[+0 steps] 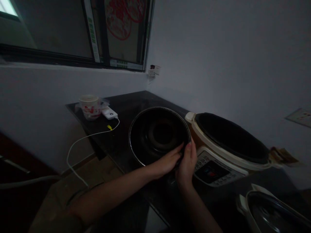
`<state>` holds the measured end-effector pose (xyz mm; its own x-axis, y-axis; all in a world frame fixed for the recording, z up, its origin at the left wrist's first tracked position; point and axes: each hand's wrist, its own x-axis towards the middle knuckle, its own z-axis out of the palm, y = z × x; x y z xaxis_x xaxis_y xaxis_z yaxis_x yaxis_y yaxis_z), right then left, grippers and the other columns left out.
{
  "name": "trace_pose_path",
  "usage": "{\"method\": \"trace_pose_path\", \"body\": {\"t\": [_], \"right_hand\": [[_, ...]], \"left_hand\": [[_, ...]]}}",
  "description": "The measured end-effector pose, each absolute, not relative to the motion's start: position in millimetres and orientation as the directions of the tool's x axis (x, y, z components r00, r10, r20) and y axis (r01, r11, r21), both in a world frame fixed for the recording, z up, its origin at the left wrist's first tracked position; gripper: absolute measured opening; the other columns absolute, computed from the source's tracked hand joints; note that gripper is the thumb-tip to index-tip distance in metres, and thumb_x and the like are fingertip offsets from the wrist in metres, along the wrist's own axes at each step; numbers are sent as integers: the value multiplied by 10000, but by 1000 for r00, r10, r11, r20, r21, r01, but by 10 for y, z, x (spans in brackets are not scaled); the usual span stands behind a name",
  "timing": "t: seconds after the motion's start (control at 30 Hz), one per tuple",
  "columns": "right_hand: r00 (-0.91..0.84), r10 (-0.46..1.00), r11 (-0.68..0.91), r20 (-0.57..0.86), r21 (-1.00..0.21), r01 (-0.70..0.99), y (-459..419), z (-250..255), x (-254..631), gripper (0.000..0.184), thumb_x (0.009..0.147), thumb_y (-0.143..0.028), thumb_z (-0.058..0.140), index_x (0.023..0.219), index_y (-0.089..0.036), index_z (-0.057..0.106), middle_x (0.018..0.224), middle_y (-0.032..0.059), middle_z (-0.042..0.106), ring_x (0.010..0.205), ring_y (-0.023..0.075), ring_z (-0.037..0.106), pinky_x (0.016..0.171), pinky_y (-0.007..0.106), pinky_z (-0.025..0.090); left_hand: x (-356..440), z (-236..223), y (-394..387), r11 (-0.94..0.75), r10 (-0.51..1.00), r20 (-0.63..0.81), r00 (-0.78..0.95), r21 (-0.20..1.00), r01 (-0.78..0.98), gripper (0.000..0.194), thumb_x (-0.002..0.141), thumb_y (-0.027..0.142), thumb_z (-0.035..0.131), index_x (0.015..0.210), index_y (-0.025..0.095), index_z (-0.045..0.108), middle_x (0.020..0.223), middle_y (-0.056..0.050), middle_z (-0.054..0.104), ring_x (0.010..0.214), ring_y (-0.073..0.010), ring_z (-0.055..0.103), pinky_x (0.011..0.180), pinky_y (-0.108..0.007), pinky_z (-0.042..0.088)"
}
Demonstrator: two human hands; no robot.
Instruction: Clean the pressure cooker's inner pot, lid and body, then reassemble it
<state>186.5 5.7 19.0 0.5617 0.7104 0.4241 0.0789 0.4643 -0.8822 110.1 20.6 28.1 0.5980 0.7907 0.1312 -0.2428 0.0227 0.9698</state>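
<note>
A round black cooker lid (157, 134) with a metal rim is tilted up on the dark counter, its inner side facing me. My left hand (167, 161) lies against its lower inner face, fingers bent toward the rim. My right hand (188, 160) is wrapped round the lid's lower right edge, thumb on the rim. Just to the right stands an open electric pressure cooker (228, 149) with a dark inner pot and a control panel in front.
A paper cup (89, 106) and a white power bank (109, 114) with a white cable (80, 142) sit at the counter's far left. Another cooker (272, 210) shows at the bottom right. A window and grey walls close in the corner.
</note>
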Motion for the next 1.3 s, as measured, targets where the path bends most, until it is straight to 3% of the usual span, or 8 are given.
{"method": "trace_pose_path", "body": {"t": [0.1, 0.23, 0.43, 0.63, 0.8, 0.93, 1.13, 1.3], "right_hand": [[560, 724, 438, 402, -896, 77, 60, 259, 1882, 458, 904, -445, 466, 1278, -196, 556, 1362, 83, 541, 1261, 217, 484, 1096, 432, 314], [556, 735, 462, 388, -887, 8, 61, 298, 1886, 457, 913, -421, 465, 1302, -193, 535, 1375, 78, 534, 1260, 205, 490, 1096, 412, 325], [550, 736, 469, 395, -883, 7, 53, 282, 1870, 434, 914, -411, 470, 1273, -186, 564, 1350, 83, 557, 1252, 214, 499, 1087, 418, 339], [546, 745, 458, 382, -889, -3, 75, 271, 1862, 431, 912, -425, 477, 1262, -191, 572, 1339, 90, 566, 1241, 225, 509, 1079, 441, 349], [547, 762, 445, 347, -894, -54, 78, 260, 1858, 446, 903, -441, 487, 1266, -195, 568, 1343, 93, 562, 1241, 230, 508, 1076, 445, 351], [556, 764, 432, 326, -899, -67, 64, 245, 1844, 452, 899, -451, 489, 1271, -206, 565, 1343, 85, 561, 1247, 228, 502, 1085, 438, 337], [576, 755, 427, 313, -901, -70, 49, 249, 1820, 451, 892, -457, 495, 1261, -208, 569, 1335, 76, 568, 1245, 211, 504, 1089, 411, 331], [552, 751, 429, 362, -903, 8, 14, 249, 1809, 449, 904, -451, 471, 1273, -210, 561, 1345, 71, 560, 1244, 209, 502, 1093, 416, 320]], "left_hand": [[865, 216, 82, -330, 656, 163, 737, 940, 87, 609, 882, 178, 365, 1471, 77, 247, 1556, -110, 196, 1435, -171, 180, 1187, -385, 112], [577, 116, -113, -671, 623, 153, 767, 610, 423, 650, 861, 160, 413, 1473, 56, 217, 1536, -169, 249, 1404, -221, 280, 1142, -397, 274], [139, 60, 25, -762, 645, 122, 754, 176, 623, 451, 896, 243, 436, 1319, 106, 510, 1350, -179, 539, 1225, -289, 531, 1016, -435, 423], [4, 247, 368, -707, 707, 38, 707, 3, 707, 328, 884, 233, 410, 951, 112, 708, 958, -176, 714, 922, -302, 677, 847, -435, 495], [237, 261, 393, -712, 669, -103, 736, 196, 674, 373, 906, 257, 368, 1116, 147, 657, 1095, -155, 695, 926, -301, 685, 769, -413, 527], [488, 142, 370, -665, 610, -58, 790, 505, 550, 494, 895, 238, 357, 1355, 90, 464, 1388, -192, 493, 1214, -308, 540, 986, -439, 432], [901, 117, 368, -178, 728, 64, 683, 979, 98, 476, 859, 193, 391, 1311, 141, 526, 1452, -78, 445, 1379, -191, 337, 1166, -394, 166], [1214, 337, 359, 432, 851, -182, 493, 776, -459, 352, 886, 265, 429, 1161, 177, 631, 1236, -53, 649, 1204, -192, 549, 1090, -365, 338]]}}
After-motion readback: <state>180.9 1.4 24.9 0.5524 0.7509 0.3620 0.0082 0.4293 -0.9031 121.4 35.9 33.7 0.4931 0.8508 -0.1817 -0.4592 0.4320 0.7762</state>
